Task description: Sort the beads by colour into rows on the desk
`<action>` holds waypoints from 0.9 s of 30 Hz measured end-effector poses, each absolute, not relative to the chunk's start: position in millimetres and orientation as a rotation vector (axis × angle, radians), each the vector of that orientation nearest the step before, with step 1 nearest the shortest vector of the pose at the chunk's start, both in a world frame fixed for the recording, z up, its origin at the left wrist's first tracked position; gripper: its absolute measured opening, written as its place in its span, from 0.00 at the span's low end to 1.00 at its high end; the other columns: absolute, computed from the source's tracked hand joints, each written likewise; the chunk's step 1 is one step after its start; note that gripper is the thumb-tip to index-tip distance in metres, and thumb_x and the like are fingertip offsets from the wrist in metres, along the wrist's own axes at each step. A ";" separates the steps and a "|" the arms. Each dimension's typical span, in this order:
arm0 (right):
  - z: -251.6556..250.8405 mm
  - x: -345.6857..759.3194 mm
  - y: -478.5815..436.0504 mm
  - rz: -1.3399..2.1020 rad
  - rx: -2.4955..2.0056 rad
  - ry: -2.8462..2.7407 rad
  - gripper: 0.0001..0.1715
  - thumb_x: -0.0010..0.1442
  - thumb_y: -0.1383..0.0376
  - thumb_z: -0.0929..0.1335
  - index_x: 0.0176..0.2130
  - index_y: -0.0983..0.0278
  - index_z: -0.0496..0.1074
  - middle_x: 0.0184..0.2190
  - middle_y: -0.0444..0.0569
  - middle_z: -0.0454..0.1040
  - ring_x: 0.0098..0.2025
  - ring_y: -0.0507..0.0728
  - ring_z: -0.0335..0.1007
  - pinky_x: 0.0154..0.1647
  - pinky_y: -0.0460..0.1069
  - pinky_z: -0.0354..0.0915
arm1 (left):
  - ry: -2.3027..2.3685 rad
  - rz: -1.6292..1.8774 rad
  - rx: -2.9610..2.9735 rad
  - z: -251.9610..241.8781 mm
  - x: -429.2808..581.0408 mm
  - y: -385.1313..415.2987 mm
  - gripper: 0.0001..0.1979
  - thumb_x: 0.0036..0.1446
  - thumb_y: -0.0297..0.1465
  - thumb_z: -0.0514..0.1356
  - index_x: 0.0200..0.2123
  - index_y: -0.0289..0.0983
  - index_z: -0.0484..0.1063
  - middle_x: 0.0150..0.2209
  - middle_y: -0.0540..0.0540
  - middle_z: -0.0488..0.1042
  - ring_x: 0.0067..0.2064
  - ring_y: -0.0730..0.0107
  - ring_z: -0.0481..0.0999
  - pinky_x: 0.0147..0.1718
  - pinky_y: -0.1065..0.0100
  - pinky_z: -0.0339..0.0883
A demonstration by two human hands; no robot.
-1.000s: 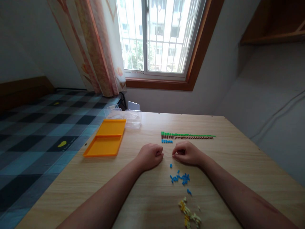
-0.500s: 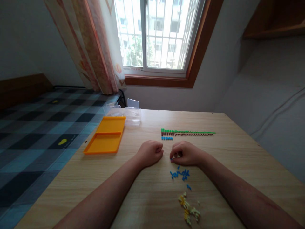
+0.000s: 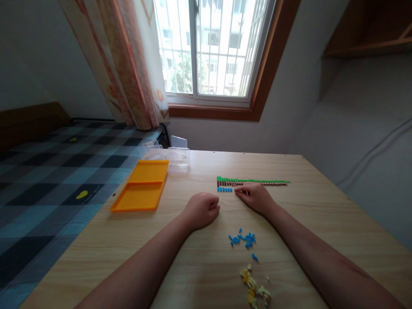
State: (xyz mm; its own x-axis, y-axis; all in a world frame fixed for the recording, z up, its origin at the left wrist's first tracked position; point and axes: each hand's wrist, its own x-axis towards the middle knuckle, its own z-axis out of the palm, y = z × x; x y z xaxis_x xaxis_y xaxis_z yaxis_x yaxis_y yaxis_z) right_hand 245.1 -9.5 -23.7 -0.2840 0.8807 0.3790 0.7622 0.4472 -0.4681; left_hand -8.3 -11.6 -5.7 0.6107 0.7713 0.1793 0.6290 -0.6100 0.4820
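Checked bedspread (image 3: pixel 58 171) (print (image 3: pixel 90 196) unreadable); left hand (image 3: pixel 202 210) fisted, right hand (image 3: pixel 255 197) narrowed beside blue blocks (image 3: pixel 224 189), any hold unclear.

A curtain (image 3: pixel 128 64) hangs beside the bright window (image 3: pixel 222 53).

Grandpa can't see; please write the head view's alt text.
A right hand is at the end of a short blue row, beside a longer brown row and green row, on a table. The left hand is fisted; blue pieces and yellow pieces lie nearer; an orange tray sits left.
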 end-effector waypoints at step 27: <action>-21.4 240.9 -12.6 0.231 -1.371 -2.120 0.13 0.62 0.65 0.66 0.39 0.60 0.82 0.36 0.49 0.80 0.36 0.56 0.74 0.39 0.49 0.66 | 1.121 0.544 2.469 -6.6 -8.6 -11.8 0.15 0.52 0.29 0.57 0.19 0.37 0.53 0.19 0.53 0.59 0.24 0.71 0.57 0.27 0.67 0.46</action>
